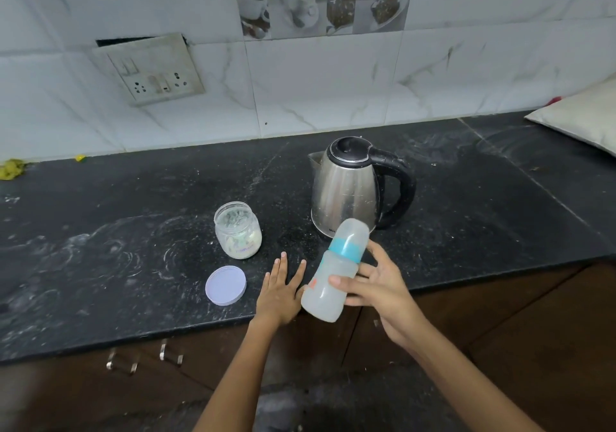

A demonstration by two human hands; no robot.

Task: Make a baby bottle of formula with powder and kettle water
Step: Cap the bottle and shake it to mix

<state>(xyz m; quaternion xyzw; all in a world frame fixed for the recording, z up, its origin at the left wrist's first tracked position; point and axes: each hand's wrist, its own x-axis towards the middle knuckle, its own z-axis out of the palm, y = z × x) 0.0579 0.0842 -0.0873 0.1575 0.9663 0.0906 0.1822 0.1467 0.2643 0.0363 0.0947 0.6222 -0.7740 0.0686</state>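
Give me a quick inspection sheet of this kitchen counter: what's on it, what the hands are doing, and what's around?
Surface: dark stone counter, dusted with pale smears and specks.
Job's things: steel kettle upright with its lid closed; open powder jar left of it, its lid lying flat in front; capped baby bottle tilted, cloudy inside.
Clutter: yellow scraps at the far left, a pale cushion at the far right.
Hands: right hand holds the bottle; left hand lies flat on the counter, fingers straight.
Cables: nothing seen.
Surroundings: marbled wall tiles, a socket panel, brown cabinets below.
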